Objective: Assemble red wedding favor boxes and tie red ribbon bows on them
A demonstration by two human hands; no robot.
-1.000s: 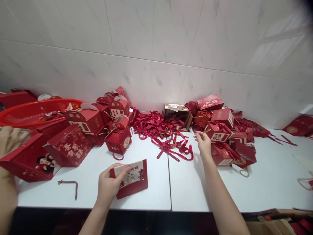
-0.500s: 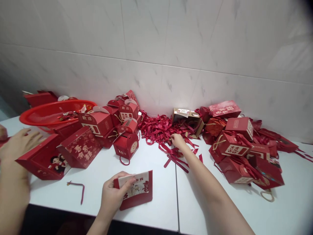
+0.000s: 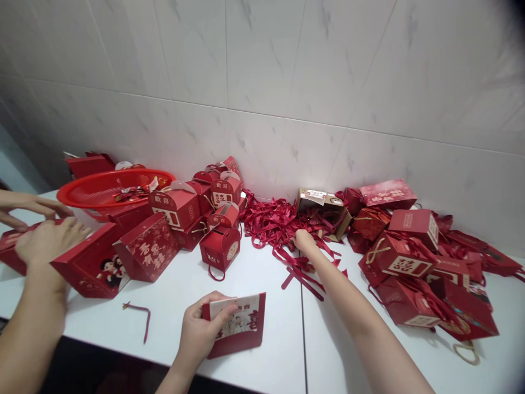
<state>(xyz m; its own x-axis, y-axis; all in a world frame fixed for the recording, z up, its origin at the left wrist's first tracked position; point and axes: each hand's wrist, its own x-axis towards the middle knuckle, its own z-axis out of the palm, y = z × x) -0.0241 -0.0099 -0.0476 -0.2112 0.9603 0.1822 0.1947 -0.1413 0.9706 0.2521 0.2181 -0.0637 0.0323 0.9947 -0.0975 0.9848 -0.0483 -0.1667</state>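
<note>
My left hand (image 3: 202,331) is closed around a flat-folded red gift box (image 3: 240,340) with a pale printed picture panel, gripped at its left side with the thumb across the front. It is just above the front of the white table. My right arm stretches forward, and my right hand (image 3: 304,241) is at the near edge of a tangled heap of dark red ribbons (image 3: 270,219). Its fingers are bent together on ribbon, their tips partly hidden. Behind that hand, an open cardboard box (image 3: 342,221) lies on its side with more ribbons in it.
Red gift boxes (image 3: 150,246) stand at left beside a red plastic basket (image 3: 68,196) of small wrapped items. More boxes (image 3: 410,262) pile up at right. A co-worker's hands (image 3: 51,241) work over a red box at far left. One short cord (image 3: 146,325) lies in front.
The view has swung slightly left, so everything appears shifted right. My hands keep nearly the same places. More of the co-worker's hands and their red box has come into view.
</note>
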